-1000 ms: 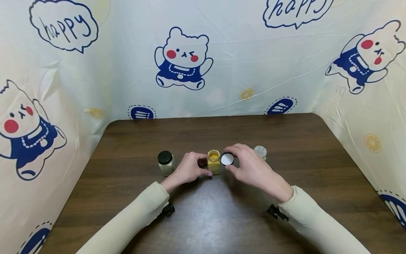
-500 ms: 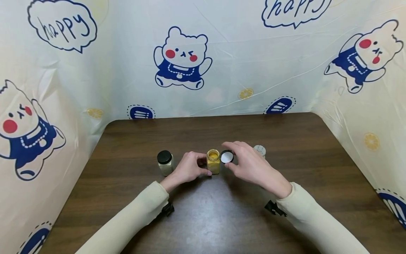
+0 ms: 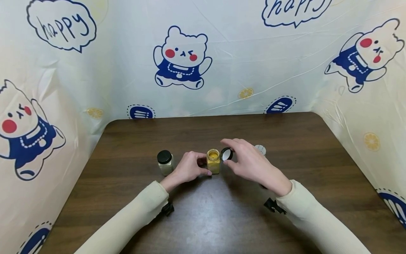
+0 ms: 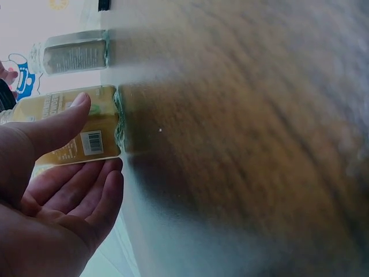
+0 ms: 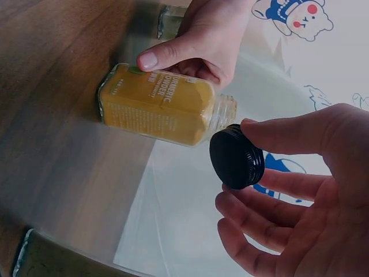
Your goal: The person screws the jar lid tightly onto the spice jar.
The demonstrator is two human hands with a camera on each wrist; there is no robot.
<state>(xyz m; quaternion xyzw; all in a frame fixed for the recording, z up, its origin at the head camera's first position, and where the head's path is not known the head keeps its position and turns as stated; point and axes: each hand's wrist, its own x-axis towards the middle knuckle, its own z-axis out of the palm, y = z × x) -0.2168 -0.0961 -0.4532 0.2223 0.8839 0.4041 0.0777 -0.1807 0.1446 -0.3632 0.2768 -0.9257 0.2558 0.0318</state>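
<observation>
Upright on the table stands an uncapped glass jar of turmeric powder [image 3: 213, 162], its label legible in the right wrist view. My left hand [image 3: 189, 167] grips it from the left, thumb on the near side [image 4: 63, 127]. My right hand [image 3: 250, 160] pinches a black screw lid [image 5: 236, 157] between thumb and fingers, just right of the open jar mouth. In the head view the lid is tilted and its white inside shows. Left of my left hand is a jar with a black lid [image 3: 165, 157] and pale contents.
Behind my right hand, a jar with a perforated whitish top [image 3: 260, 150] is partly hidden. A brown wooden table [image 3: 203, 218] carries everything. A printed sheet [image 3: 222, 63] hangs behind the table and along both sides.
My right hand has shifted slightly up and away with the lid, which has tilted so its white inside looks narrower. My left hand and the turmeric jar have stayed nearly in place.
</observation>
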